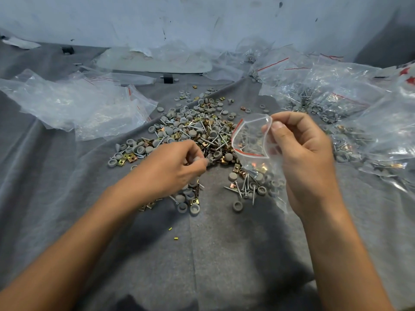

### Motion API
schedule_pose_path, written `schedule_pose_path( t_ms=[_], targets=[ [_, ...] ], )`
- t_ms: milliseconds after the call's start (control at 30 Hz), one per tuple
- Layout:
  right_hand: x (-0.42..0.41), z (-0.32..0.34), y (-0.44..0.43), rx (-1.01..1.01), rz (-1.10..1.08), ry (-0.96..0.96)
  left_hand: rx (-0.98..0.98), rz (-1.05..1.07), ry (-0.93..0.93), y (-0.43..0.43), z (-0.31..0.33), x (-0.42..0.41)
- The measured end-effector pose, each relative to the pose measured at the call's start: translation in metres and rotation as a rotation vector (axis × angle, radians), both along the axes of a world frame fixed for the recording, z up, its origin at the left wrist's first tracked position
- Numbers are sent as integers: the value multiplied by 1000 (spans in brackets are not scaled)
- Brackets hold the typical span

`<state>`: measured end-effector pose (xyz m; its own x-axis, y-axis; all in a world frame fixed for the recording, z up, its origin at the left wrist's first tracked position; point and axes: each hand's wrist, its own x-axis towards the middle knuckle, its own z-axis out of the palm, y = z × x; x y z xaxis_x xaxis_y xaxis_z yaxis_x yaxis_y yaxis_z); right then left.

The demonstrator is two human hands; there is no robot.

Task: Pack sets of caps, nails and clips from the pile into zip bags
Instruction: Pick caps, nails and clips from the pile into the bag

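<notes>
A pile (197,131) of grey caps, silver nails and brass clips lies on the grey cloth in the middle. My right hand (307,153) pinches the rim of a small clear zip bag (253,142) with a red stripe, holding its mouth open above the pile's right edge. Some clips, nails and caps lie in the bag's bottom. My left hand (170,167) hovers at the pile's near edge, fingers curled round several grey caps (197,160), just left of the bag.
Filled zip bags (336,97) are heaped at the right. Empty clear bags (78,104) lie at the left and along the back wall. A small black block (168,78) sits behind the pile. Loose caps and nails (244,189) are scattered near my hands.
</notes>
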<state>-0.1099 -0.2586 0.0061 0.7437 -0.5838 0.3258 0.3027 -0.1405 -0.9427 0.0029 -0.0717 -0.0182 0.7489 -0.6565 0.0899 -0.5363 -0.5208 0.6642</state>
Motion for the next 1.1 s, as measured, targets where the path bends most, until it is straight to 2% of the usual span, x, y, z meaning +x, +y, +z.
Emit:
schedule_pose_path(
  t_ms=[267, 467, 600, 667, 767, 867, 933, 1000, 1100],
  targets=[
    [0, -3, 2, -50, 88, 17, -306, 8, 213, -1, 12, -2],
    [2, -7, 5, -151, 188, 52, -433, 16, 221, -4, 24, -12],
    [1, -7, 10, -203, 278, 68, -454, -91, 217, -11, 29, -25],
    [1, -6, 11, -205, 270, 63, -407, -110, 211, -11, 29, -26],
    [3, -6, 9, -170, 215, 48, -301, 13, 4, 0, 24, -13],
    [4, -7, 8, -164, 170, 36, 76, 131, -252, 10, 16, -4],
    [4, -8, 8, -165, 162, 32, 311, 138, -283, 10, 8, -5],
    [4, -8, 7, -164, 160, 29, 441, 143, -317, 5, 1, -9],
    [4, -9, 8, -162, 165, 33, 487, 138, -472, -2, -5, -13]
  ],
)
